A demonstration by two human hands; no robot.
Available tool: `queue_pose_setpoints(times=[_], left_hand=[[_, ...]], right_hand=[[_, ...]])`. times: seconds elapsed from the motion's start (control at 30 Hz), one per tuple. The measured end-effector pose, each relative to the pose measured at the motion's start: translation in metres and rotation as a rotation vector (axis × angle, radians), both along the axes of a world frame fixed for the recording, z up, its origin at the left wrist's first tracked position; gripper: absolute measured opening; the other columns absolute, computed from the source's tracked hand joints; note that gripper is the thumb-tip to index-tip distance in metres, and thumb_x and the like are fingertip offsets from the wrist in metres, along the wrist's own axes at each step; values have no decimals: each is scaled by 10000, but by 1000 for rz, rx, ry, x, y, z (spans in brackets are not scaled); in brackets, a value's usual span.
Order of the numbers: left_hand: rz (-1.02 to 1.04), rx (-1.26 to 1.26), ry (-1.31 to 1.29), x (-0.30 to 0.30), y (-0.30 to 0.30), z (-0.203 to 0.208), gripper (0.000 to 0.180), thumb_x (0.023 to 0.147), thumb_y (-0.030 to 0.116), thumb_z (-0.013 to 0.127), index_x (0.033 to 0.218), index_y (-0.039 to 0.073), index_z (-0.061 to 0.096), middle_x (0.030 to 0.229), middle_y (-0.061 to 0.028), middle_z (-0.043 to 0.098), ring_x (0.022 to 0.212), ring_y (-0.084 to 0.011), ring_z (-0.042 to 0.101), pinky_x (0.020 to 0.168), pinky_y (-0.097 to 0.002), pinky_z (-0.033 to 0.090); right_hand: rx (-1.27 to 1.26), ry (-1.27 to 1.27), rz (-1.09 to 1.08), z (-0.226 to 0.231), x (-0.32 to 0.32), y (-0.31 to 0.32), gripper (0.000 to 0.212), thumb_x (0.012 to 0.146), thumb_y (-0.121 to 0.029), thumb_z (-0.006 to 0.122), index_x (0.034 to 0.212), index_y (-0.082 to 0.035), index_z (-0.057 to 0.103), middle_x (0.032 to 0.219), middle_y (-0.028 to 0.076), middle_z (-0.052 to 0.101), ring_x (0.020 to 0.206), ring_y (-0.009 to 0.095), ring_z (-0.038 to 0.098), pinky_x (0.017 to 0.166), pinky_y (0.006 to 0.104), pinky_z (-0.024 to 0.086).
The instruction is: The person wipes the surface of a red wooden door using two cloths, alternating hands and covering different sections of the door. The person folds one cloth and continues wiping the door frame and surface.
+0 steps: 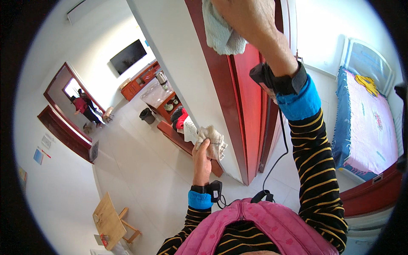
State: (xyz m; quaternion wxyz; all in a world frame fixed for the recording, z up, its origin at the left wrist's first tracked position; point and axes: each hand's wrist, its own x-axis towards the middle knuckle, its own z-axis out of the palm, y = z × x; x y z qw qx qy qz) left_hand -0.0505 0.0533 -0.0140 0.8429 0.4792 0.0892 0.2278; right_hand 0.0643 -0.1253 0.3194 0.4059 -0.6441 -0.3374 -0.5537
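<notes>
From afar, I'm watching the right hand (251, 16) holding a grey-blue cloth (222, 35) apparently against the red door frame (222, 78), left hand (201, 165) gripping a beige cloth (212, 145) lower left, wiping seemingly underway, the amount left being unclear.

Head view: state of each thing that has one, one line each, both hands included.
Left hand: grip closed on the cloth.
Beige woven cloth: crumpled, held.
Right hand: raised, at the other cloth; fingers cut off, grip unclear.
Pale blue-grey fluffy cloth: bunched, hanging below the hand.
Flat black television screen: dark.
Round black wastebasket: upright.
Pink-and-blue bedspread: spread over the bed.
Yellow cloth item: lying rumpled on it.
</notes>
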Motion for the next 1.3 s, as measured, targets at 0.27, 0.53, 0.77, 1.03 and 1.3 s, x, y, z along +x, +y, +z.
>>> queue_pose_setpoints(times=[0.27, 0.53, 0.77, 1.03, 1.3], left_hand=[[-16, 0, 49, 11, -14, 4, 334, 922, 122, 583, 1222, -20, 552, 1120, -91, 622, 997, -181, 628, 844, -331, 538], [-87, -33, 26, 17, -19, 4, 349, 916, 132, 593, 1228, -16, 547, 1122, -93, 626, 995, -194, 636, 838, -335, 542], [-14, -15, 34, 10, -16, 6, 373, 920, 134, 595, 1256, -13, 527, 1156, -91, 617, 1032, -205, 629, 858, -345, 538], [-48, -55, 24, 11, -2, -5, 372, 915, 119, 604, 1253, -22, 541, 1184, -96, 620, 1057, -199, 614, 883, -350, 520], [22, -69, 41, 1, 0, -6, 374, 906, 105, 614, 1254, -23, 562, 1164, -82, 622, 1048, -186, 604, 894, -344, 509]], right_hand=[[-197, 113, 84, -57, -3, -7, 520, 792, -70, 673, 1298, -68, 551, 1239, 201, 533, 868, 369, 675, 679, 415, 582], [-276, 89, -16, -122, 6, -3, 619, 739, -97, 767, 1318, -148, 553, 1169, 144, 541, 893, 308, 673, 652, 370, 591], [-341, 158, -36, -202, 4, -1, 746, 689, -98, 802, 1360, -219, 499, 1078, 94, 532, 872, 264, 677, 639, 354, 613], [-513, 395, 53, -306, -15, -11, 816, 611, -35, 807, 1357, -173, 507, 1047, 105, 521, 878, 291, 646, 709, 399, 593], [-621, 478, 122, -397, -16, -20, 798, 600, -22, 778, 1342, -141, 510, 986, 116, 525, 864, 309, 617, 700, 408, 576]])
